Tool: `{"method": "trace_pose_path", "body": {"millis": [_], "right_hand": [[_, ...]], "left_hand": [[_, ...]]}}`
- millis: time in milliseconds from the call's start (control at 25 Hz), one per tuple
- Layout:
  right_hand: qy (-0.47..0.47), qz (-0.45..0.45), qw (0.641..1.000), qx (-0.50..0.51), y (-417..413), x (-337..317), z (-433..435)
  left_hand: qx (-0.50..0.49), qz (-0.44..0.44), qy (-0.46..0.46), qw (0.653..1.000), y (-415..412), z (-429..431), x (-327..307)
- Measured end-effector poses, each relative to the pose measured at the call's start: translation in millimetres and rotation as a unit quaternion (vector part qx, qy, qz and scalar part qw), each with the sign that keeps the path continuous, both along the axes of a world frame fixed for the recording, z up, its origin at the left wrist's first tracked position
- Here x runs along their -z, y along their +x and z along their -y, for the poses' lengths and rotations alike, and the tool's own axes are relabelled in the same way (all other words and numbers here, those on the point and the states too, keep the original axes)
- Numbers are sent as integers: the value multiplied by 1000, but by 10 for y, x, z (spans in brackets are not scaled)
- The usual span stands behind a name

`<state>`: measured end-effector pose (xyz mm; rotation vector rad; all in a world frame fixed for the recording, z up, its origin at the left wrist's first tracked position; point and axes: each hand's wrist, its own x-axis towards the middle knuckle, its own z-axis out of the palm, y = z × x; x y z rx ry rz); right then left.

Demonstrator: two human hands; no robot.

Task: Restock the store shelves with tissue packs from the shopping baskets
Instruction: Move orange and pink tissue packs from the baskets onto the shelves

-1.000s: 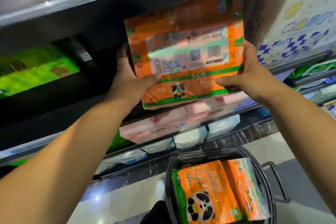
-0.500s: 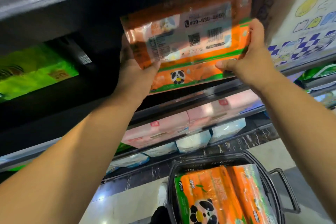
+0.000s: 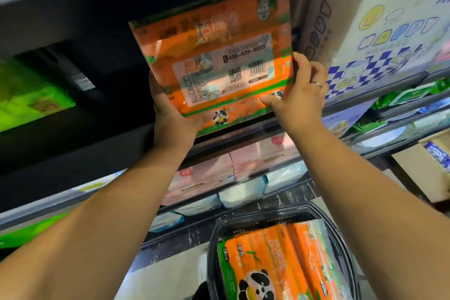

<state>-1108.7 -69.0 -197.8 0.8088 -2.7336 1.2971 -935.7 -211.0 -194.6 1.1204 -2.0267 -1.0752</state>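
Note:
An orange tissue pack (image 3: 214,56) with a panda print and a white barcode label is held up at the dark shelf opening, its lower edge just above the shelf rail (image 3: 243,136). My left hand (image 3: 170,114) grips its lower left corner from below. My right hand (image 3: 297,95), a ring on one finger, grips its lower right edge. Below, a black shopping basket (image 3: 341,231) on the floor holds more orange tissue packs (image 3: 272,263).
A white pack with blue checks (image 3: 389,44) stands right of the opening. A green pack (image 3: 29,97) lies at the left. Pink packs (image 3: 231,168) and white packs (image 3: 243,192) fill lower shelves. A cardboard box (image 3: 418,168) is at the right.
Both hands have raised the orange pack and pushed it further up and into the shelf opening. The view has tilted upward slightly.

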Motion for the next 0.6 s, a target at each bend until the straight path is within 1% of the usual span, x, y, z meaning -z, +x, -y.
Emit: {"method": "trace_pose_path", "body": {"millis": [40, 80, 120, 160, 200, 280, 440, 600], "right_hand": [[10, -46, 999, 21, 67, 7, -13], [5, -92, 996, 13, 145, 17, -7], [-5, -123, 992, -18, 203, 46, 19], [-5, -136, 989, -54, 225, 81, 59], [11, -135, 988, -79, 224, 98, 101], [58, -130, 986, -82, 178, 94, 205], [118, -141, 982, -51, 123, -11, 385], [150, -125, 980, -36, 149, 39, 434]], "left_hand": [[-2, -9, -3, 1000, -15, 11, 21], [-7, -7, -8, 1000, -34, 18, 35], [-19, 9, -13, 1000, -59, 27, 36], [-32, 36, -14, 999, -92, 40, 38], [-45, 63, -11, 997, -135, 51, 37], [-55, 87, -6, 995, -238, 89, 58], [-23, 50, -16, 998, -363, 217, 135], [-11, 79, -19, 997, -412, 264, 134]]}}
